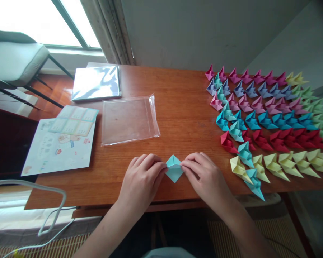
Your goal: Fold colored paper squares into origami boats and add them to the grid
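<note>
A small light turquoise piece of folded paper is held between my two hands, just above or on the front part of the wooden table. It has a diamond outline with a crease running across its middle. My left hand pinches its left corner between thumb and fingers. At the right corner, my right hand grips it the same way. To the right of my right hand, folded paper boats stand in rows, the nearest a yellow one and a turquoise one.
A clear plastic sleeve lies left of centre on the table. Beyond it is a shiny wrapped pack. Printed sheets overhang the left edge. Rows of red boats and other colours fill the right side. A chair stands at left.
</note>
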`<action>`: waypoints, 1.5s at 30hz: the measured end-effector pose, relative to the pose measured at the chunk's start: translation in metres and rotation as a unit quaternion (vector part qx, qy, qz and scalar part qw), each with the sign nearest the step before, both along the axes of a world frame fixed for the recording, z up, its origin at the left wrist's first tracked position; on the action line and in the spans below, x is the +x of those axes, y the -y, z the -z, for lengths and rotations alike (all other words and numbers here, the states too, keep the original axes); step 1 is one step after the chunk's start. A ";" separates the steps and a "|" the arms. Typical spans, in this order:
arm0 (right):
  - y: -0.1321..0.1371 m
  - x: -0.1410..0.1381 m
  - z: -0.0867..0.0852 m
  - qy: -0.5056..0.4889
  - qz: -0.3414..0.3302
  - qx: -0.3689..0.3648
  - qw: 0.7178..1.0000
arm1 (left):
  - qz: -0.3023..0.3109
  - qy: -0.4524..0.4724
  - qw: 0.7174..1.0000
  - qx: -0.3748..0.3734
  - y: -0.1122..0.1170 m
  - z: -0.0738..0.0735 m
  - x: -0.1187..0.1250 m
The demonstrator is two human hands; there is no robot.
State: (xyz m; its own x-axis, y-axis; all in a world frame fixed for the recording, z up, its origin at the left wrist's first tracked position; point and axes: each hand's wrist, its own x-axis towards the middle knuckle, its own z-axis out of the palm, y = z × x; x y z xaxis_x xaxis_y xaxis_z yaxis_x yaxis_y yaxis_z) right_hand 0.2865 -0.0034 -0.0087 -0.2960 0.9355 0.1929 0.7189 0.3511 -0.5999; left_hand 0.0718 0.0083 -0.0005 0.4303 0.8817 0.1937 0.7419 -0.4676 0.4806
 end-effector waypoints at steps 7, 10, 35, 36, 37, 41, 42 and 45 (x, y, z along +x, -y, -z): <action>0.000 -0.001 0.000 0.001 0.003 -0.007 1.000 | 0.013 -0.001 0.999 -0.039 0.002 -0.002 0.000; 0.000 -0.001 0.001 0.001 0.000 -0.007 1.000 | -0.001 -0.007 0.999 -0.040 0.003 -0.002 -0.003; -0.005 0.002 -0.001 0.019 -0.017 -0.015 1.000 | 0.039 0.031 0.998 0.029 0.009 0.003 0.006; -0.005 0.002 -0.001 0.019 -0.017 -0.015 1.000 | 0.047 0.032 0.998 0.042 0.010 0.004 0.006; -0.005 0.002 -0.001 0.020 -0.017 -0.015 1.000 | 0.052 0.031 0.997 0.054 0.011 0.005 0.006; -0.005 0.002 -0.001 0.021 -0.014 -0.016 1.000 | 0.054 0.039 0.996 0.067 0.011 0.007 0.005; -0.005 0.002 -0.001 0.022 -0.014 -0.016 1.000 | 0.054 0.044 0.995 0.064 0.010 0.008 0.005; -0.005 0.002 -0.002 0.021 -0.014 -0.016 1.000 | 0.052 0.063 0.995 0.054 0.008 0.008 0.005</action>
State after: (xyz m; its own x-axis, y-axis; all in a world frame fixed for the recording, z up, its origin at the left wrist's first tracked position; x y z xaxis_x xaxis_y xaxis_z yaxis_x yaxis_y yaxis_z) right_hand 0.2883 0.0012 -0.0068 -0.3286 0.9326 0.1494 0.7347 0.3519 -0.5800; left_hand 0.0770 -0.0001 -0.0083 0.4852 0.8047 0.3420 0.6238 -0.5927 0.5095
